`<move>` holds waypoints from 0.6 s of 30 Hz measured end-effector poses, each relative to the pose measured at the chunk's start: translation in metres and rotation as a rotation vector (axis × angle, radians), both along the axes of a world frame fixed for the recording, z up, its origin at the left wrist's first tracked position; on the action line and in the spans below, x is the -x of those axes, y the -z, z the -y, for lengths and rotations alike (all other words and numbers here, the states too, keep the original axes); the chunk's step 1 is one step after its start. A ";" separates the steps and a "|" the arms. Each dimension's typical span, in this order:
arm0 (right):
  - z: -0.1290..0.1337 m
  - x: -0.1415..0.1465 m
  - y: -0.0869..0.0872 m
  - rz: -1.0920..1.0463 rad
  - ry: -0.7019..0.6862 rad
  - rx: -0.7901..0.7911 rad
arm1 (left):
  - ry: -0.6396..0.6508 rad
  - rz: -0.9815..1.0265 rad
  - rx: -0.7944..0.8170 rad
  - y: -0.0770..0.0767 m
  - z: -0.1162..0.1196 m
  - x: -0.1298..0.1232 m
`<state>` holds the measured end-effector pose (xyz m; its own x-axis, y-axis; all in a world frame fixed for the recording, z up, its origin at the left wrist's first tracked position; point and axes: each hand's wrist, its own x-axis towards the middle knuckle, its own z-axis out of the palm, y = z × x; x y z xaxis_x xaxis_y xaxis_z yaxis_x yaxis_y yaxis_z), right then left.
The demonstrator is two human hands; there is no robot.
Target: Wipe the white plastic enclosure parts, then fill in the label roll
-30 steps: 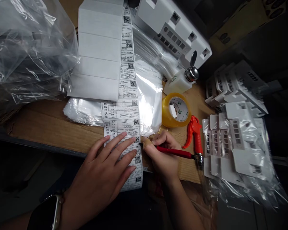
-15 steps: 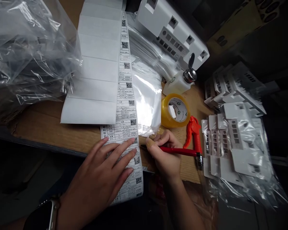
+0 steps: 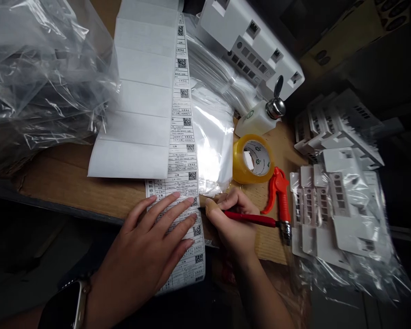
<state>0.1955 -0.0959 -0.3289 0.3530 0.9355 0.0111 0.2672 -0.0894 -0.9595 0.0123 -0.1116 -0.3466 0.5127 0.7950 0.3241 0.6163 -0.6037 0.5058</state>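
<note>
My left hand [image 3: 157, 233] lies flat with spread fingers on a long strip of printed labels [image 3: 187, 160], each bearing a QR code. The strip hangs past the front edge of the wooden table. In my right hand [image 3: 234, 224] is a red pen [image 3: 253, 218], pinched near its dark tip, which points left at the strip's right edge. Whether the tip touches the paper I cannot tell. Blank white label sheets [image 3: 140, 96] overlap the upper left of the printed strip.
Clear plastic bags [image 3: 44, 82] heap at left; flat bags [image 3: 214, 141] lie beyond my right hand. Tape roll [image 3: 253, 160], pump bottle [image 3: 256, 119] and red air blow gun [image 3: 281, 196] stand rightward. White plastic housings [image 3: 250, 45] are behind; bagged white panels [image 3: 342, 210] sit far right.
The view has shifted slightly, so most things sit a little further right. The pen tip has moved slightly left toward the strip's edge. My left hand stays on the labels.
</note>
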 end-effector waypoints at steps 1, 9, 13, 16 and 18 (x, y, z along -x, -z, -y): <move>-0.001 0.000 0.000 -0.003 0.006 -0.001 | -0.001 0.000 0.001 0.000 0.000 0.000; 0.002 -0.017 -0.001 -0.197 -0.012 0.037 | -0.006 0.017 0.014 0.001 -0.001 -0.001; -0.009 -0.021 -0.026 0.009 -0.227 -0.157 | -0.039 0.068 0.043 0.005 0.002 -0.003; -0.039 -0.012 -0.047 0.373 -0.622 -0.330 | -0.069 0.092 0.009 0.009 0.005 -0.004; -0.063 0.001 -0.054 0.628 -0.817 -0.402 | -0.099 0.103 -0.026 0.014 0.005 -0.006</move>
